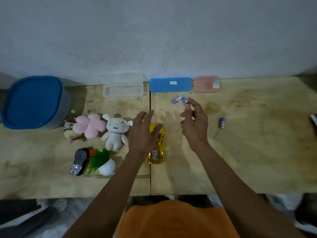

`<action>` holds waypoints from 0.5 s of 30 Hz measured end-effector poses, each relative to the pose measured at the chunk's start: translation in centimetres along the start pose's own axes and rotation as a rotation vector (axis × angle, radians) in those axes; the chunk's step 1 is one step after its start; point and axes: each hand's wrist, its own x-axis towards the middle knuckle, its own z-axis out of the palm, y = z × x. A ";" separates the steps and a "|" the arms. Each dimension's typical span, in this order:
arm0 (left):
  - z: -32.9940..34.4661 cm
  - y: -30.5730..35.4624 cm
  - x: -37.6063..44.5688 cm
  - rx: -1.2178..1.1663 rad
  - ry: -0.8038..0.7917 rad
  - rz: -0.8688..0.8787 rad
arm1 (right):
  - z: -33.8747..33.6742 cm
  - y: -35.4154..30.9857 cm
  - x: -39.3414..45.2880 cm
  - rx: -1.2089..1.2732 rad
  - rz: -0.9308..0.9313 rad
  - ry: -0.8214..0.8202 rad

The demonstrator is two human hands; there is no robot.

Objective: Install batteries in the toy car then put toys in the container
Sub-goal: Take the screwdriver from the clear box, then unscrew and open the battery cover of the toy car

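A yellow toy car lies on the wooden table at the centre, underside up. My left hand hovers over its far end with fingers spread and relaxed. My right hand is raised to the right of the car and pinches a small blue battery at its fingertips. Another blue battery lies just beyond it, and a third battery lies further right. A clear container stands at the back by the wall.
Left of the car lie a white plush, a pink plush, a grey toy and a green plant toy. A blue-lidded tub stands far left. A blue lid and a pink lid lean at the wall.
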 end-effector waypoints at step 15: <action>7.3 3.0 -6.0 0.301 -0.301 -0.248 | -10.3 5.4 -3.4 -0.090 0.045 -0.078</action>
